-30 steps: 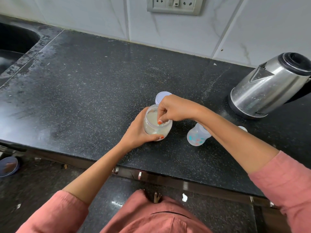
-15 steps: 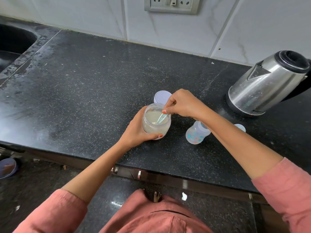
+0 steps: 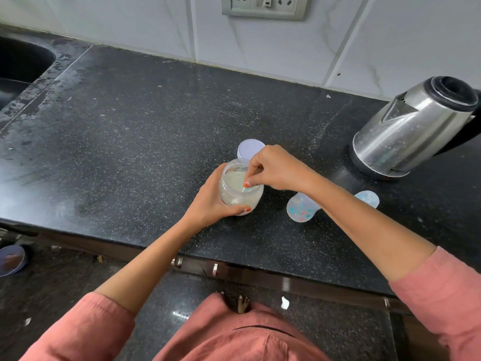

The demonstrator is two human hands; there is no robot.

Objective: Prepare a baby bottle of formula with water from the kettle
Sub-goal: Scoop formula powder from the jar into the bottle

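A clear jar of pale formula powder (image 3: 238, 190) stands on the black counter, and my left hand (image 3: 212, 201) grips its side. Over the jar's mouth my right hand (image 3: 276, 169) pinches a small pale scoop (image 3: 246, 189) that dips into the powder. The jar's lavender lid (image 3: 248, 149) lies flat just behind it. To the right, partly under my right forearm, stands the open baby bottle (image 3: 302, 208) with coloured dots. Its cap (image 3: 368, 199) lies further right. The steel kettle (image 3: 413, 128) sits at the right rear.
A sink (image 3: 18, 66) is sunk into the counter (image 3: 130, 126) at the far left. A wall socket (image 3: 263, 6) is on the tiles behind. On the floor at the left lies a blue dish (image 3: 11, 260).
My right hand lifted the scoop a little half a second ago, and now its fingers reach back down into the jar. The left hand keeps its grip on the jar.
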